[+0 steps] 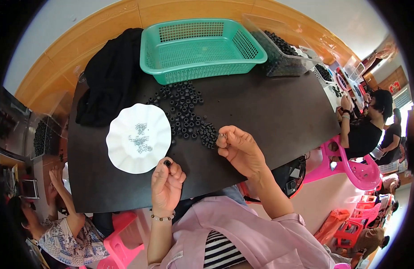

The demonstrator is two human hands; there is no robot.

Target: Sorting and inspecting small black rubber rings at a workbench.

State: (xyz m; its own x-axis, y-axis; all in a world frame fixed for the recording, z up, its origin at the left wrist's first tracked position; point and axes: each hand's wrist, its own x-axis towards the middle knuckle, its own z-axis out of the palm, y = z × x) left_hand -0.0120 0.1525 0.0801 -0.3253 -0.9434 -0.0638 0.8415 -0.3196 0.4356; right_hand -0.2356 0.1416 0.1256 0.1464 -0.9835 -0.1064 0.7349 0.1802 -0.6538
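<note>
My left hand pinches a small black ring-shaped part between thumb and fingertips, just off the plate's near edge. To its right my right hand is raised over the table, thumb and forefinger closed on a tiny shiny piece, too small to name. A white scalloped plate lies at the left with many tiny silvery pieces in its middle. Beyond my hands spreads a loose pile of black ring-shaped parts. A tighter cluster of small black parts lies beside my right fingertips.
A green plastic basket stands at the back of the dark table. Right of it is a clear bin of black parts. Black cloth lies at the back left. Other people sit working at both sides, near pink stools.
</note>
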